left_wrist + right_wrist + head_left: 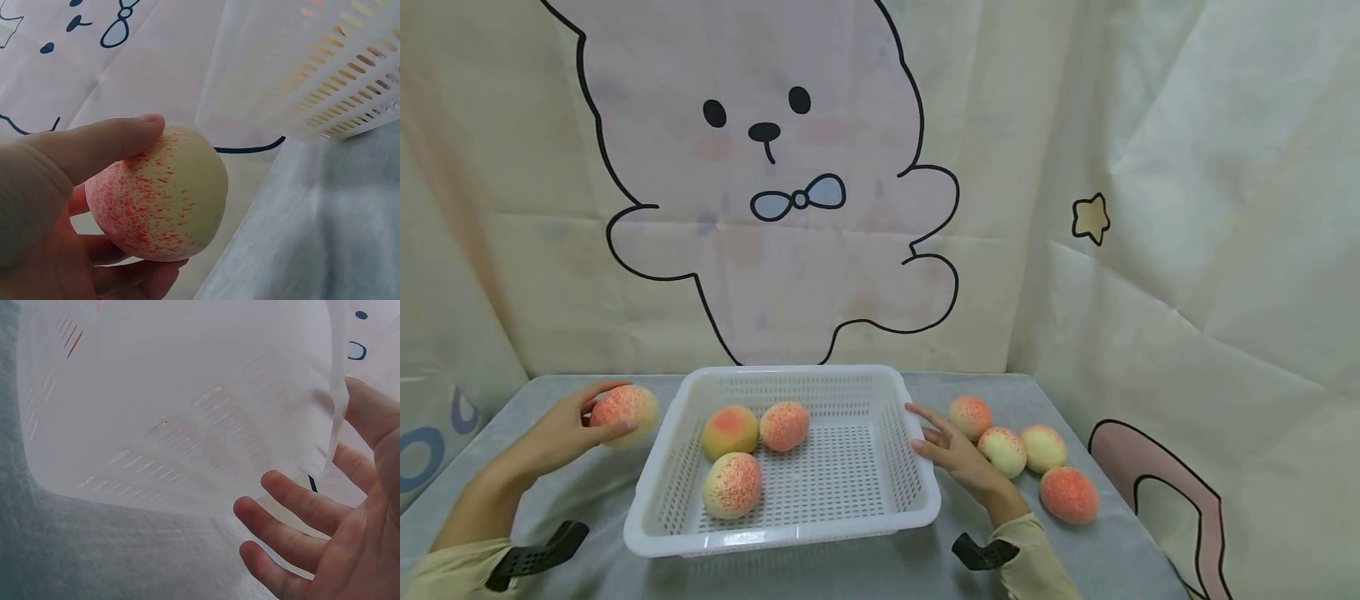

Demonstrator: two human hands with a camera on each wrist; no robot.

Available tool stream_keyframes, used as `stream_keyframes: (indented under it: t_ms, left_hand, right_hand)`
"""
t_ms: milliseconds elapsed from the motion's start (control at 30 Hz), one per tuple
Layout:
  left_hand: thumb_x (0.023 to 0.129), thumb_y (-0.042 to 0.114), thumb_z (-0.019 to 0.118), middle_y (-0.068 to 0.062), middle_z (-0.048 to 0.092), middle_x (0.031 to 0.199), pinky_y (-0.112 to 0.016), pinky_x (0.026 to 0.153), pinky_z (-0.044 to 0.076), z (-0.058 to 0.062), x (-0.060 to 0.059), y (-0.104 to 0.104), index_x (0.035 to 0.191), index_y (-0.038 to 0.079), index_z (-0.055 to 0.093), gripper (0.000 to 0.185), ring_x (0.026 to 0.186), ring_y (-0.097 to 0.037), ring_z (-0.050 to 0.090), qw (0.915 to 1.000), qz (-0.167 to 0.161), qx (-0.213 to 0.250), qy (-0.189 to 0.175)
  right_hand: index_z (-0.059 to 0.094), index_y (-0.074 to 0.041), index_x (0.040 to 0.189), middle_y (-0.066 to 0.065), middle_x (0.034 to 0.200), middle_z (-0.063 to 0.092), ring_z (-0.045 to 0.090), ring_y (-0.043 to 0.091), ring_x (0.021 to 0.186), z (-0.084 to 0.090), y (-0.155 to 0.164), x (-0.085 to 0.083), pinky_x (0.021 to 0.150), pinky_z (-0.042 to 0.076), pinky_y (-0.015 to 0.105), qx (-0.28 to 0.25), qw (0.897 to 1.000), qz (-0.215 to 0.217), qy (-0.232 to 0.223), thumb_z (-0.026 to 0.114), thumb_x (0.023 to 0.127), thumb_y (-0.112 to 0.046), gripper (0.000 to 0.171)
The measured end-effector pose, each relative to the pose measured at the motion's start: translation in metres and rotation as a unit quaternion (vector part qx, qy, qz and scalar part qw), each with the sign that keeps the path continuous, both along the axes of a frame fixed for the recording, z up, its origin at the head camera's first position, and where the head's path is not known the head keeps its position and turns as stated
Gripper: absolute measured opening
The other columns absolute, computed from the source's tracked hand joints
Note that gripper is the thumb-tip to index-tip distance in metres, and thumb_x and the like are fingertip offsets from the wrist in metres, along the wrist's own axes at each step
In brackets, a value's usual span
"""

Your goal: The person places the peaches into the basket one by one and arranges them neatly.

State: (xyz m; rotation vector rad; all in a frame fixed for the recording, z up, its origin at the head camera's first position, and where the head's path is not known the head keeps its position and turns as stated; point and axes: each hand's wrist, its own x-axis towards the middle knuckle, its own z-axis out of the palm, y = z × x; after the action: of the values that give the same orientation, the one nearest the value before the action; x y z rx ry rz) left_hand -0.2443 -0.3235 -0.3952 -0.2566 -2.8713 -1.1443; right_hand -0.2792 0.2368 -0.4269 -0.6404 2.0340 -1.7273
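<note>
While the left grip (557,432) clasps a round, speckled peach (634,404), right grip (961,460) relaxed, touching slotted white plastic basket (782,532)

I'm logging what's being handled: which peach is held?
The red-speckled peach held by the left hand, left of the white basket. The others are unheld: three lie in the basket, four to its right.

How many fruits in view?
8 fruits: one in the left grip, three in the white basket, four on the table to its right. More may be hidden behind the basket.
</note>
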Motion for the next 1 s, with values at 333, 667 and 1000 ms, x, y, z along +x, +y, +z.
stream_keyframes:
  t_ms: [333, 667, 1000]
  left_hand:
    - [0.099, 0.033, 0.065, -0.031, 0.058, 0.128, -0.025, 0.069, 0.053, 0.016, -0.001, 0.008, 0.151, -0.005, 0.031, 0.073, 0.088, 0.006, 0.055, 1.0000, -0.003, 0.004, -0.002]
    - [0.098, 0.031, 0.067, -0.025, 0.059, 0.129, -0.025, 0.070, 0.052, 0.044, -0.001, 0.021, 0.150, 0.001, 0.035, 0.069, 0.091, 0.002, 0.058, 0.9993, -0.021, 0.014, 0.027]
    - [0.096, 0.030, 0.070, -0.021, 0.061, 0.128, -0.025, 0.072, 0.052, 0.056, 0.001, 0.041, 0.146, 0.002, 0.043, 0.063, 0.094, -0.003, 0.059, 0.9976, -0.048, 0.017, 0.046]
  right_hand:
    - [0.020, -0.021, 0.162, 0.024, 0.157, 0.042, 0.061, 0.016, 0.125, -0.008, -0.001, 0.000, 0.100, 0.052, 0.035, 0.000, 1.000, 0.008, -0.013, 0.053, 0.106, -0.020, 0.065]
    - [0.020, -0.018, 0.162, 0.026, 0.157, 0.040, 0.063, 0.012, 0.120, -0.003, 0.002, -0.003, 0.099, 0.052, 0.030, -0.002, 1.000, 0.001, -0.001, 0.053, 0.106, -0.019, 0.065]
    - [0.020, -0.020, 0.162, 0.024, 0.158, 0.040, 0.061, 0.011, 0.122, -0.001, 0.002, -0.001, 0.100, 0.050, 0.031, 0.008, 1.000, -0.005, -0.004, 0.053, 0.106, -0.020, 0.065]
